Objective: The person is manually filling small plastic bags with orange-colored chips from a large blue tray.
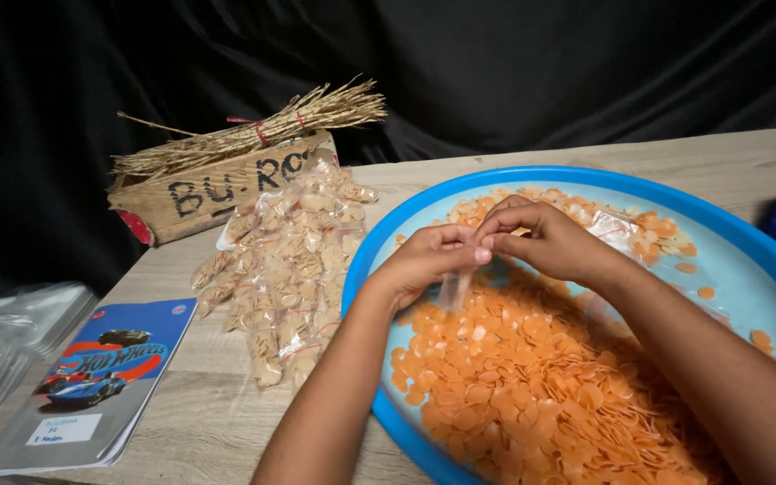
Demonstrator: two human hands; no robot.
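Note:
My left hand (428,260) and my right hand (541,238) meet above a big round blue tray (406,208). Together they pinch the top of a small clear plastic bag (454,289), which hangs down between them. The bag looks empty or nearly so. Under the hands the tray holds a thick heap of thin orange chips (532,386), piled mostly at the near side. A few loose chips lie on the bare light-blue floor of the tray at the right.
A pile of small filled clear bags (289,269) lies left of the tray. Behind it sits a wooden block with a straw bundle (244,135). A notebook (92,386) and clear plastic packs (2,337) lie at the left table edge. Black cloth hangs behind.

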